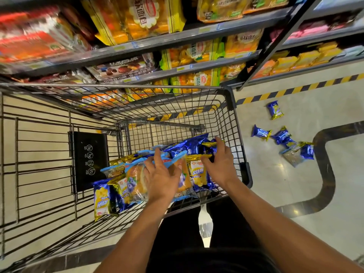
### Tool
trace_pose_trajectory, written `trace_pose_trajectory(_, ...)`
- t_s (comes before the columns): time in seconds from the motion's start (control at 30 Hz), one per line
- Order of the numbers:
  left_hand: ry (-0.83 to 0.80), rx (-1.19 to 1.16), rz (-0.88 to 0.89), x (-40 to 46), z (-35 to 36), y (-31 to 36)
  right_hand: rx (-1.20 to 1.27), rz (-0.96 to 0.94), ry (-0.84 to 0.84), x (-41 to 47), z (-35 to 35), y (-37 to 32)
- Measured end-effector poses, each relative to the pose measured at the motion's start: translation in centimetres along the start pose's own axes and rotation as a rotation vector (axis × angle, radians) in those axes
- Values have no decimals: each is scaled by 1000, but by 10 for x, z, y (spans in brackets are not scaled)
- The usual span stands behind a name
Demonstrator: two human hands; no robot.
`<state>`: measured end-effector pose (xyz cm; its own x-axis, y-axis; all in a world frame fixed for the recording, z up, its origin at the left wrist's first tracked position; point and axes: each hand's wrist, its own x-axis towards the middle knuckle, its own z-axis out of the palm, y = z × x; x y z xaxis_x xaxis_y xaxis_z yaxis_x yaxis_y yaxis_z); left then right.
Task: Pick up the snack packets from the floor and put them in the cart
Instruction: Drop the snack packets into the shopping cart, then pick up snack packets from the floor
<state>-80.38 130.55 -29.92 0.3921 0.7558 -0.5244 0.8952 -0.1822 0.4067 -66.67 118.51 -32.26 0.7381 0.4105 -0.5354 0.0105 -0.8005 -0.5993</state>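
A wire shopping cart stands below me, with several blue and gold snack packets piled in its basket. My left hand is inside the cart with fingers spread, resting on clear bread packets. My right hand is beside it, fingers loosely spread over blue packets at the cart's right side. Neither hand plainly grips a packet. On the floor to the right lie more blue packets: one near the striped line, one closer, and a small heap.
Store shelves full of yellow and orange bread bags stand just beyond the cart. A yellow and black striped line runs along the shelf base. Pale floor tiles with a dark curved band lie to the right. My dark trousers are below the cart.
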Motion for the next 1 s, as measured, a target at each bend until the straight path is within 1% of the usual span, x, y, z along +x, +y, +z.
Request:
trace_pose_trajectory(0.1, 25, 40, 94, -1, -14, 12, -33, -71, 75, -6, -19, -13)
trace_pose_trajectory(0.3, -15, 108, 331, -4, -31, 58, -145, -172, 268, -28, -65, -22)
trace_pose_trajectory(0.4, 29, 211, 448, -10, -37, 86, -225, -186, 337, -42, -89, -18)
trace_pose_trajectory(0.5, 59, 272, 569, -26, -38, 113, -259, -155, 403, -58, -113, -7)
trace_pose_trajectory(0.63, 51, 297, 659, -59, -28, 143, -262, -109, 492, -81, -143, 14)
trace_pose_trajectory(0.73, 45, 318, 723, -91, -14, 163, -290, -88, 519, -100, -166, 39)
trace_pose_trajectory(0.9, 73, 423, 824, -155, 16, 179, -277, -86, 580, -138, -203, 95)
trace_pose_trajectory(1.0, 84, 465, 841, -190, 35, 182, -248, -54, 593, -163, -220, 133)
